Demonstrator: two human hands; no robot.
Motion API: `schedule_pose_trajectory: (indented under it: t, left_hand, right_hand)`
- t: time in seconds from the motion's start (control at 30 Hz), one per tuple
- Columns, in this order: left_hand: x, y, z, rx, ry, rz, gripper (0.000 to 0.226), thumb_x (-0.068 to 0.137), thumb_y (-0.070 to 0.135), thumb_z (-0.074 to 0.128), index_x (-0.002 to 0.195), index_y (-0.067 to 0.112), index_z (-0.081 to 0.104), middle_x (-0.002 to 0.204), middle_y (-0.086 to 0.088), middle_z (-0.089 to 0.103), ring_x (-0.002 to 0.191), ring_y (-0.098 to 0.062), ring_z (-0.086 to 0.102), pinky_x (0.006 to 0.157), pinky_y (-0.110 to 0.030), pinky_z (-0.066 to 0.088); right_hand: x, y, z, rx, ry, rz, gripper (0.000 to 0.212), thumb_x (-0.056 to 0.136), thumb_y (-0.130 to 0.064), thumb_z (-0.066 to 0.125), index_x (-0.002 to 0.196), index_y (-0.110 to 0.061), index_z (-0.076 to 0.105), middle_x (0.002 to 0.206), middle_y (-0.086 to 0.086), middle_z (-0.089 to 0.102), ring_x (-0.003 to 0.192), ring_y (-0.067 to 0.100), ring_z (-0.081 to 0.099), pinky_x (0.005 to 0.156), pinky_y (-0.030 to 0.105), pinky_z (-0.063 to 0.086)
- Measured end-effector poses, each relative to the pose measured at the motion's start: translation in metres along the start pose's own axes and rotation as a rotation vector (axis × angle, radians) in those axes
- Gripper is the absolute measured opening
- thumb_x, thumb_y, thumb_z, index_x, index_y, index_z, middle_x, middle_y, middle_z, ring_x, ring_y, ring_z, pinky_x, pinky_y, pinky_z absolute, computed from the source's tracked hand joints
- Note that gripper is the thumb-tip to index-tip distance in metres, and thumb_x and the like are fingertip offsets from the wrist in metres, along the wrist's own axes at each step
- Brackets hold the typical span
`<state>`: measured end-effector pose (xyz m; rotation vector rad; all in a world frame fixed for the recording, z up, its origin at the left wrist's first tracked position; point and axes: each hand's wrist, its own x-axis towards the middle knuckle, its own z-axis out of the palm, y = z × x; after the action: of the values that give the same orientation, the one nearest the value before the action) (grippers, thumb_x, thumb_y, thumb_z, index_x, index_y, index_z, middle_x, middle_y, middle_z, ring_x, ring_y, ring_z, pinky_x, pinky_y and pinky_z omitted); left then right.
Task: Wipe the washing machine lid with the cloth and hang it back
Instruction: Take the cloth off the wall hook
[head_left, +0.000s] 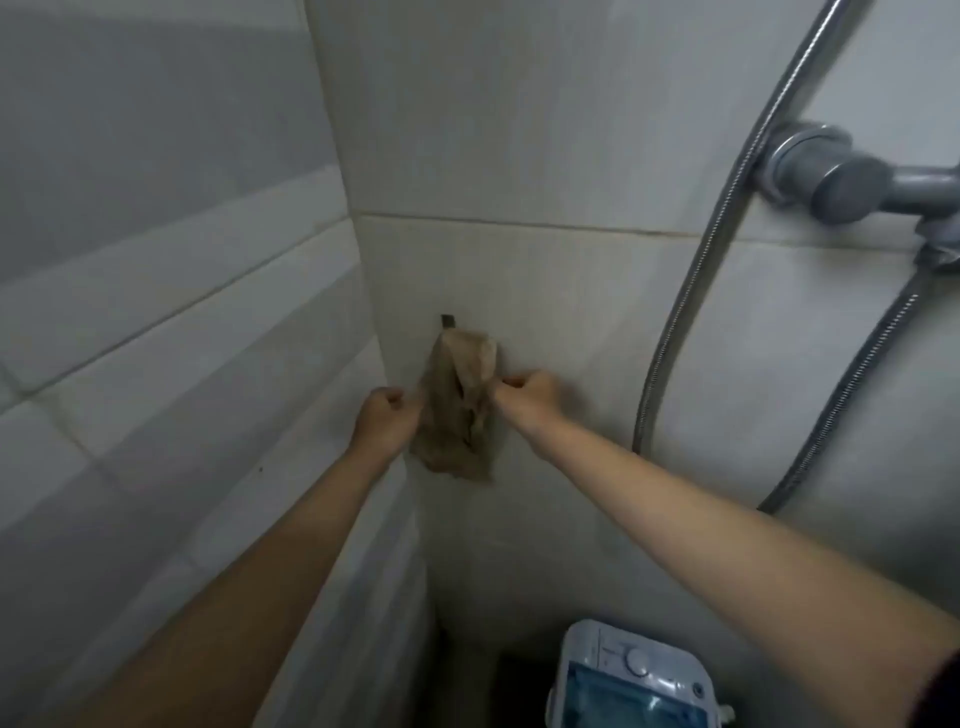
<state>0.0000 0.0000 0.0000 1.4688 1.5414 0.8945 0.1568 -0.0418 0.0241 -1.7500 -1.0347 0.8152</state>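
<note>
Reaching forward with both arms, we see the washing machine (631, 680) nearest, low at the bottom edge: white, with a round dial on its panel and a bluish see-through lid. The markings on its panel are too small and blurred for us to read.

Farther out, our left hand (387, 418) is curled nearly closed, fingers pinched together on the left edge of the cloth (460, 405). Our right hand (524, 397) is closed the same way, thumb and fingers nipped on the cloth's right edge. The two hands sit at about the same height, one at each side of the cloth.

Between them the cloth, a crumpled tan rag, hangs flat against the wall, its top bunched at a small dark hook (448, 321) stuck to the tile, its lower end loose below our hands.

Around it we see pale grey-white wall tiles (519, 130) meeting in a corner just left of the cloth. To the right, a metal shower hose (691, 291) curves down the wall, and a grey shower valve (836, 176) juts out near the upper right edge.
</note>
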Motion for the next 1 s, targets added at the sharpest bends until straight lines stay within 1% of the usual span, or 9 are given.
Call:
schedule_pose_trajectory:
  t: [0.13,0.2,0.3,0.43,0.6,0.67,0.83,0.93,1.0]
  left_hand:
    - [0.021,-0.013,0.011,0.016,-0.074,0.008,0.015,0.079,0.031,0.060,0.084,0.017,0.062,0.096,-0.012,0.067,0.095,-0.032,0.063,0.084,-0.040,0.050]
    - [0.028,-0.021,0.019,0.030,-0.080,0.022,0.032,0.074,0.031,0.056,0.088,0.004,0.063,0.094,-0.025,0.066,0.095,-0.040,0.062,0.074,-0.042,0.050]
    - [0.049,-0.041,0.030,0.075,-0.087,0.060,0.069,0.060,0.040,0.043,0.101,-0.015,0.054,0.100,-0.036,0.059,0.099,-0.042,0.057,0.073,-0.053,0.047]
    - [0.071,-0.068,0.037,0.027,-0.148,-0.002,0.076,0.051,0.053,0.056,0.117,0.015,0.057,0.112,-0.011,0.067,0.102,-0.027,0.064,0.089,-0.044,0.053]
    - [0.028,-0.026,0.032,0.043,-0.231,-0.003,0.026,0.074,0.029,0.075,0.094,0.018,0.065,0.100,-0.006,0.066,0.097,-0.024,0.061,0.090,-0.038,0.050]
    - [0.017,-0.020,0.030,0.010,-0.313,0.017,0.009,0.079,0.018,0.072,0.083,0.022,0.065,0.090,-0.002,0.067,0.094,-0.022,0.062,0.086,-0.033,0.049]
    - [-0.004,-0.011,0.032,0.051,-0.514,0.004,0.014,0.089,0.017,0.060,0.076,0.016,0.065,0.081,-0.001,0.066,0.077,-0.014,0.061,0.071,-0.022,0.047]
    - [-0.016,-0.007,0.038,0.012,-0.565,-0.093,0.016,0.090,0.022,0.057,0.085,0.011,0.067,0.092,-0.014,0.069,0.083,-0.027,0.064,0.079,-0.036,0.050]
    - [-0.025,-0.004,0.048,-0.027,-0.632,-0.163,0.021,0.092,0.024,0.052,0.094,0.008,0.065,0.103,-0.018,0.068,0.089,-0.030,0.064,0.084,-0.040,0.050]
  right_hand:
    - [0.004,-0.010,0.014,0.071,-0.025,-0.021,0.028,0.080,-0.031,0.070,0.090,-0.005,0.072,0.087,0.009,0.073,0.079,0.021,0.067,0.068,0.030,0.052]
    - [0.004,-0.013,0.018,0.028,-0.028,-0.067,0.013,0.082,-0.022,0.068,0.075,-0.011,0.070,0.080,0.009,0.072,0.077,0.022,0.066,0.069,0.032,0.052]
    - [0.006,-0.024,0.017,0.010,0.010,-0.131,0.035,0.080,-0.012,0.062,0.050,-0.022,0.045,0.053,-0.002,0.051,0.056,0.017,0.053,0.052,0.028,0.040]
    - [0.001,-0.055,0.010,0.089,-0.016,-0.241,0.036,0.090,-0.017,0.053,0.058,-0.020,0.036,0.055,-0.003,0.040,0.052,0.012,0.040,0.051,0.028,0.031]
    - [-0.009,-0.088,-0.014,0.171,-0.050,-0.351,0.019,0.096,-0.019,0.047,0.094,-0.002,0.056,0.084,0.010,0.055,0.079,0.020,0.054,0.070,0.031,0.041]
    - [-0.012,-0.091,-0.026,0.173,-0.018,-0.384,0.016,0.096,-0.019,0.046,0.095,-0.005,0.054,0.087,0.011,0.055,0.081,0.021,0.054,0.070,0.030,0.042]
    - [-0.018,-0.076,-0.066,0.071,0.058,-0.411,0.012,0.097,-0.015,0.045,0.098,-0.008,0.055,0.081,0.000,0.058,0.082,0.018,0.055,0.064,0.025,0.041]
    - [-0.024,-0.049,-0.089,-0.074,0.074,-0.435,0.019,0.095,-0.016,0.047,0.096,-0.001,0.061,0.089,0.011,0.066,0.085,0.024,0.061,0.075,0.030,0.045]
    - [-0.033,-0.026,-0.102,-0.178,0.027,-0.463,0.013,0.094,-0.013,0.049,0.085,-0.008,0.055,0.080,0.006,0.062,0.080,0.021,0.058,0.069,0.027,0.042]
